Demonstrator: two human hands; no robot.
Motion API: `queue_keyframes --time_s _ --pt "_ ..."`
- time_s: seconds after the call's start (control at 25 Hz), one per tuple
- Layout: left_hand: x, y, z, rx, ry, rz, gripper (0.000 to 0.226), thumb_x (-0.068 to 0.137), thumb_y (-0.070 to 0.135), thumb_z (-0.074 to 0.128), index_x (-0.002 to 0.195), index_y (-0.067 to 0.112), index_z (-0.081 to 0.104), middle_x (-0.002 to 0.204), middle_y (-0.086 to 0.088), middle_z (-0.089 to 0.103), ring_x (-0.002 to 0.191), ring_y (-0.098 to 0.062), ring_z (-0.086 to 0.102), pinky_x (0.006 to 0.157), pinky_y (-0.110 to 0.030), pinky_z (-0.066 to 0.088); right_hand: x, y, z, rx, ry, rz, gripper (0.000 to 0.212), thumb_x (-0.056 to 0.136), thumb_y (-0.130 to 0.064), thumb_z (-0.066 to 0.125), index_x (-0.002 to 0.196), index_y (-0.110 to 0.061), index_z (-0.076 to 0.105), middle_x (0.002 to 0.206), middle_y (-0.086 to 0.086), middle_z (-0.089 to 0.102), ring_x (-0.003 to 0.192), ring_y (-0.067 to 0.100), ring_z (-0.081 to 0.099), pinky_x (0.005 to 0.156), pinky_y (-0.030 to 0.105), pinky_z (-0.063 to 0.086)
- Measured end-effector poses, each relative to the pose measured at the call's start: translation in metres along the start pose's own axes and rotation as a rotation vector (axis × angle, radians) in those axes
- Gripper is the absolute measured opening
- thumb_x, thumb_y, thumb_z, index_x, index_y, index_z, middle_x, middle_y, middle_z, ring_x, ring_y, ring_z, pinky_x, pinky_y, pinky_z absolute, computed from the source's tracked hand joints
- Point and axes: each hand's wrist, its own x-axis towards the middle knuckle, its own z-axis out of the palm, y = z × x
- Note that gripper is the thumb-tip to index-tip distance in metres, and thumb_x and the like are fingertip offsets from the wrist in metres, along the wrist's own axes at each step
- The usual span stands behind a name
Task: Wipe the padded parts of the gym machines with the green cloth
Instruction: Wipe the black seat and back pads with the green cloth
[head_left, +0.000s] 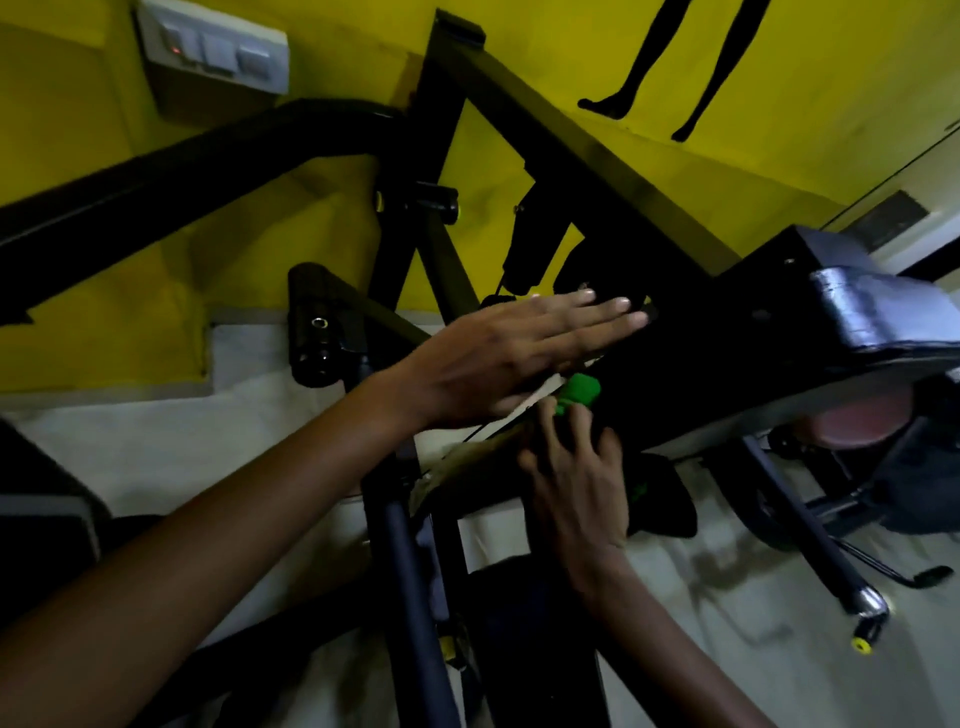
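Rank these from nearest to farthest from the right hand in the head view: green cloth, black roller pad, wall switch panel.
From the right hand:
1. Green cloth: pinched in its fingers, against the dark pad's edge.
2. Black roller pad: off to the left, beyond the left forearm.
3. Wall switch panel: top left, on the yellow wall.

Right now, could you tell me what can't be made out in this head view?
- Green cloth: mostly hidden by the right hand gripping it and the left hand above; only a bunched end shows.
- Black pad: too dark to tell whether the left fingertips touch it.
- Wall figure: cut off by the top edge.
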Motion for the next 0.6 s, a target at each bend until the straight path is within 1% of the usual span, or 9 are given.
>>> queue_keyframes --time_s 0.04,0.08,0.12,0.16,0.2,0.28,0.36,0.48,0.6 --pt "-0.017 -0.002 0.0 -0.041 -0.006 -0.096 0.055 0.097 0.011 0.04 0.15 0.01 0.025 0.156 -0.004 0.026 0.144 -0.02 0.023 0.114 -0.038 0.029 -0.022 0.005 -0.003 0.056 -0.002 0.101 0.043 0.075 -0.016 0.031 0.077 -0.013 0.074 0.109 0.016 0.063 0.094 0.032 0.041 0.069 0.038 0.025" --pt "-0.04 -0.002 0.006 -0.057 0.015 -0.217 0.056 0.097 0.013 0.04 0.15 0.01 0.024 0.156 -0.003 0.026 0.145 -0.018 0.022 0.113 -0.04 0.03 -0.025 0.008 -0.002 -0.026 0.262 0.213 0.042 0.076 -0.015 0.031 0.075 -0.01 0.073 0.108 0.018 0.062 0.093 0.033 0.042 0.068 0.037 0.024" --pt "-0.06 0.004 0.009 -0.084 0.017 -0.312 0.057 0.097 0.016 0.041 0.15 0.011 0.024 0.157 -0.001 0.026 0.145 -0.016 0.021 0.113 -0.043 0.031 -0.021 0.013 -0.001 -0.088 0.222 0.274 0.043 0.077 -0.013 0.03 0.077 -0.008 0.072 0.107 0.018 0.061 0.092 0.032 0.043 0.067 0.037 0.023" --pt "-0.078 0.008 0.015 -0.08 0.011 -0.377 0.056 0.097 0.02 0.041 0.15 0.013 0.024 0.157 0.001 0.026 0.145 -0.015 0.02 0.113 -0.044 0.03 -0.016 0.003 0.001 -0.174 0.09 0.24 0.044 0.08 -0.01 0.028 0.083 -0.007 0.072 0.106 0.017 0.06 0.091 0.032 0.044 0.067 0.038 0.023" --pt "-0.094 0.012 0.021 -0.071 -0.005 -0.414 0.056 0.097 0.023 0.04 0.15 0.013 0.026 0.156 0.001 0.027 0.145 -0.014 0.02 0.114 -0.044 0.028 -0.016 -0.007 0.001 -0.245 0.027 0.155 0.044 0.082 -0.008 0.028 0.088 -0.007 0.072 0.104 0.015 0.059 0.09 0.031 0.046 0.067 0.038 0.025" --pt "-0.123 0.02 0.032 -0.061 -0.037 -0.473 0.053 0.097 0.029 0.04 0.148 0.014 0.033 0.154 0.0 0.031 0.145 -0.015 0.021 0.116 -0.043 0.023 -0.004 -0.009 0.009 -0.311 -0.021 0.082 0.038 0.081 -0.008 0.033 0.09 -0.008 0.07 0.099 0.013 0.056 0.088 0.03 0.049 0.067 0.038 0.029" --pt "-0.146 0.029 0.043 -0.076 -0.039 -0.529 0.05 0.097 0.031 0.04 0.143 0.013 0.041 0.15 -0.002 0.038 0.144 -0.016 0.025 0.118 -0.041 0.017 0.004 -0.007 0.012 -0.358 -0.016 0.011 0.033 0.076 -0.01 0.037 0.085 -0.009 0.068 0.093 0.013 0.054 0.086 0.03 0.048 0.065 0.038 0.032" --pt "-0.159 0.036 0.052 -0.127 0.008 -0.615 0.047 0.095 0.027 0.038 0.138 0.01 0.048 0.145 -0.003 0.045 0.142 -0.014 0.027 0.12 -0.036 0.008 0.002 -0.014 0.008 -0.393 -0.08 0.026 0.03 0.074 -0.014 0.041 0.083 -0.009 0.069 0.09 0.012 0.055 0.086 0.031 0.048 0.066 0.039 0.034" --pt "-0.157 0.038 0.054 -0.199 0.056 -0.668 0.047 0.094 0.026 0.041 0.137 0.01 0.049 0.146 -0.003 0.043 0.144 -0.014 0.024 0.12 -0.032 0.006 0.005 -0.012 0.015 -0.385 -0.119 -0.006 0.031 0.074 -0.017 0.04 0.084 -0.011 0.069 0.092 0.01 0.056 0.088 0.03 0.048 0.066 0.038 0.032"
